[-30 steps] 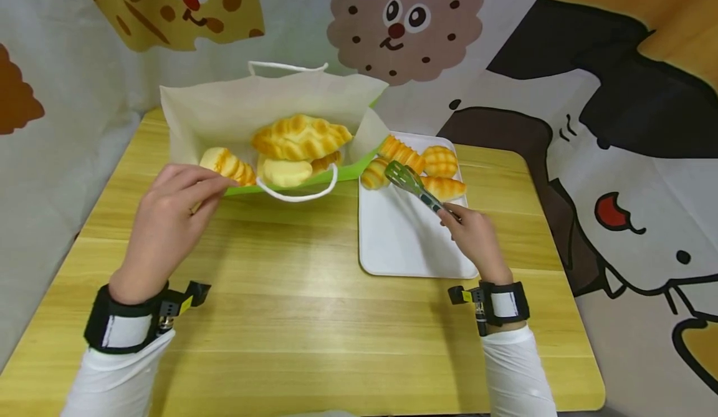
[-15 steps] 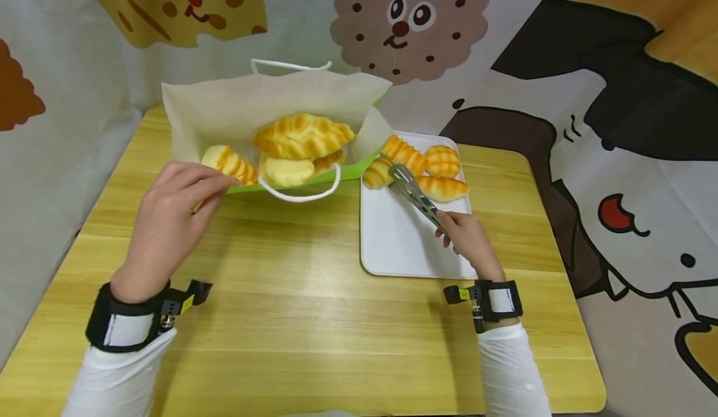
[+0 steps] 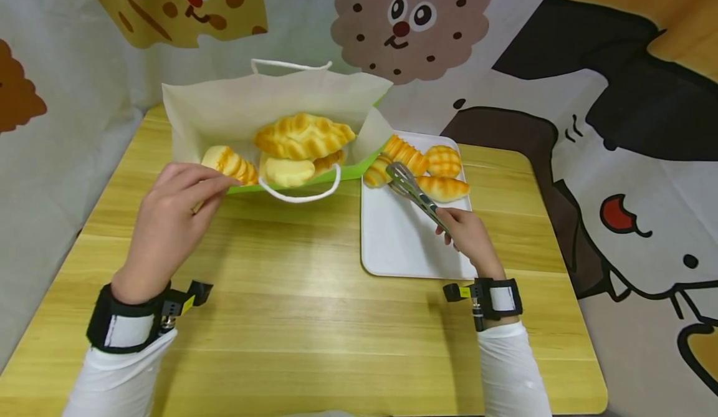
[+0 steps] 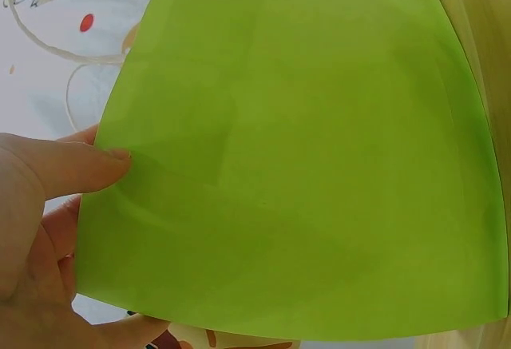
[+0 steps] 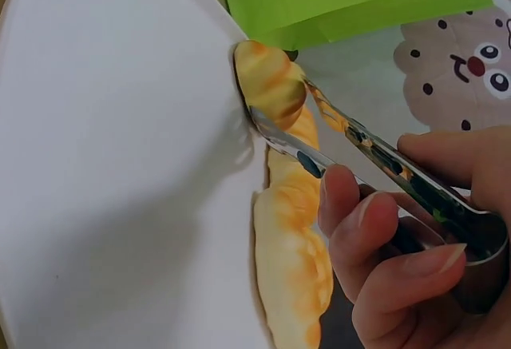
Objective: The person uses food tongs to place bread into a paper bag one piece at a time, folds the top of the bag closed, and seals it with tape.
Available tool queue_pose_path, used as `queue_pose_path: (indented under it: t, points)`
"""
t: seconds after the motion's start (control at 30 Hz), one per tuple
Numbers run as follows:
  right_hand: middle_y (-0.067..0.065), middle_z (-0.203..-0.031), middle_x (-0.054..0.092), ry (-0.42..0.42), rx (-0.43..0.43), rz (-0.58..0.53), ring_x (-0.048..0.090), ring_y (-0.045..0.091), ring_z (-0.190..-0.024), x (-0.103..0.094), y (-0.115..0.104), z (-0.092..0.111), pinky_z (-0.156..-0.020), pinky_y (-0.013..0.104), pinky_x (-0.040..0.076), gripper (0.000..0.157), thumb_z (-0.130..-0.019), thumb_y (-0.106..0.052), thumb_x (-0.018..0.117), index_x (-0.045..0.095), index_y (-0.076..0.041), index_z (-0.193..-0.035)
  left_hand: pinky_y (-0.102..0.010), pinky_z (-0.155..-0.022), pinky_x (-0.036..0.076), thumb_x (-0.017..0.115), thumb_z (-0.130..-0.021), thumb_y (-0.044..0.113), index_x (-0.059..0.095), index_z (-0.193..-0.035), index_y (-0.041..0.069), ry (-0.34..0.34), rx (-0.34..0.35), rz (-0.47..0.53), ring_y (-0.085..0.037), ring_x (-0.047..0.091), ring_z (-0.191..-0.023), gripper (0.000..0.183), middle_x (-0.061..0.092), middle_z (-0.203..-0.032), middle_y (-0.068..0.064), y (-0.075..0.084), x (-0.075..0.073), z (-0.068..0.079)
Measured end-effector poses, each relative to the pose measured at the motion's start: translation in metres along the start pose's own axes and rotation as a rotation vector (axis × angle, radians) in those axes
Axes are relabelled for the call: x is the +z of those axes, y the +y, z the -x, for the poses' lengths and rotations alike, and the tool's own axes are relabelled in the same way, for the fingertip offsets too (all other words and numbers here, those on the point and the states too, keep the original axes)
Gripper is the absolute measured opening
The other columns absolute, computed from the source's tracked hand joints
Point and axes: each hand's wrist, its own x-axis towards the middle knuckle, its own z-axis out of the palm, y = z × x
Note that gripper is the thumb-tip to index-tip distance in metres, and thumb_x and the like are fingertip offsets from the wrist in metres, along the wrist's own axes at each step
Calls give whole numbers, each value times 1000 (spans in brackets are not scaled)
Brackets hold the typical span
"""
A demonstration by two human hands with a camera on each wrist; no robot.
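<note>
My left hand [image 3: 174, 217] pinches the front rim of a green paper bag [image 4: 295, 165] between thumb and fingers, the bag's mouth spread wide. Inside lie a long ridged bread [image 3: 303, 136], a pale round bun [image 3: 288, 172] and a sliced-looking roll [image 3: 229, 164]. On the right, my right hand [image 3: 471, 239] holds metal tongs [image 3: 417, 197] over a white tray [image 3: 404, 249]. In the right wrist view the tongs' two tips straddle a small striped roll [image 5: 267, 77] at the tray's edge, beside the bag.
Also on the tray are a scored round bun [image 3: 443, 161], a ridged loaf [image 3: 405, 154] and a smooth pointed roll [image 3: 444, 188]. A white rope handle [image 3: 303, 199] loops over the bag's front. Behind the wooden table [image 3: 314, 342] hangs a cartoon-printed cloth [image 3: 505, 37].
My right hand has turned and shifted slightly left, so the tongs now show both arms at the striped roll. My left hand keeps its hold on the bag.
</note>
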Motion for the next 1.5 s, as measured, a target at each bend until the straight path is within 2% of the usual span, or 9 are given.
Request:
queue_pose_path:
  t: [0.27, 0.5, 0.67, 0.87, 1.17, 1.37, 1.5]
  points:
    - [20, -81, 66, -9, -31, 80, 50, 22, -53, 1, -8, -1, -42, 25, 31, 47, -95, -51, 47, 64, -10, -110, -43, -80, 45, 71, -77, -8, 74, -97, -1, 1, -7, -6, -29, 53, -94, 21, 69, -95, -14, 1, 0, 1]
    - [23, -85, 65, 16, -1, -12, 56, 36, -62, 6, -5, -2, -40, 22, 41, 42, -96, -42, 52, 65, -6, -114, -43, -80, 45, 71, -78, -8, 74, -96, -1, 12, -2, 7, -29, 53, -93, 20, 69, -94, -14, 1, 1, 0]
    - [23, -82, 66, 63, -5, -41, 57, 36, -61, 11, -3, 0, -40, 22, 41, 37, -95, -37, 55, 67, -7, -113, -43, -80, 45, 71, -78, -8, 74, -97, 0, 10, 10, 11, -29, 53, -93, 21, 69, -94, -14, 0, 1, 1]
    - [22, -80, 66, 107, -28, -31, 57, 33, -59, 11, -2, 3, -40, 20, 42, 38, -95, -36, 57, 67, -6, -116, -42, -80, 45, 71, -78, -7, 74, -98, 0, 2, 4, 5, -28, 53, -93, 21, 69, -95, -14, 0, 0, 1]
    - [23, -82, 67, 121, -17, -15, 58, 43, -65, 8, 6, 17, -39, 21, 41, 40, -95, -38, 56, 66, -8, -119, -43, -81, 45, 70, -78, -9, 74, -96, -1, 10, 11, 3, -29, 53, -93, 20, 69, -94, -15, 0, -2, 2]
    - [22, -81, 67, 149, -29, 9, 58, 39, -61, 2, 11, 30, -38, 22, 39, 41, -95, -39, 55, 66, -7, -118, -43, -81, 45, 71, -78, -8, 74, -97, -2, 0, 6, -3, -29, 53, -94, 20, 69, -95, -15, 0, -2, 3]
    - [17, -78, 66, 177, -19, 14, 57, 38, -61, -1, 14, 40, -39, 24, 37, 43, -94, -42, 55, 66, -7, -117, -43, -80, 45, 71, -78, -8, 74, -97, -1, 0, 13, 4, -30, 53, -93, 20, 69, -94, -15, 0, -2, 3]
